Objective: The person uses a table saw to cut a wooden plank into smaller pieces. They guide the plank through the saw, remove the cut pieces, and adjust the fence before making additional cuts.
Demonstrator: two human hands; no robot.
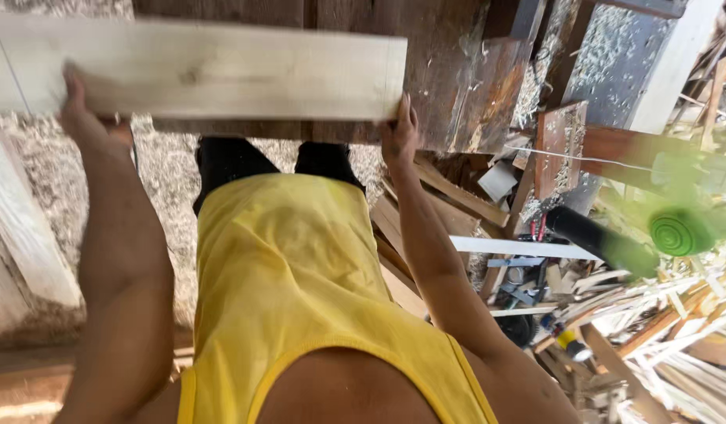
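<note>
Head view: both hands hold a pale wooden board (198,69) crosswise in front of the body, above a dark, shaving-strewn worktop (457,78). The left hand (84,118) grips the board near its left end, thumb up the front face; its fingers lie behind the board, so their spread cannot be told. The right hand (400,133) holds the lower right corner, fingers pressed together along the right end edge. The board's right end is cut square; its left end runs out of frame. Below the board, the floor (166,180) is covered in wood shavings. To the right, offcuts (457,196), loose sticks (677,345) and a green fan (681,232) crowd the space close beside the right arm.
</note>
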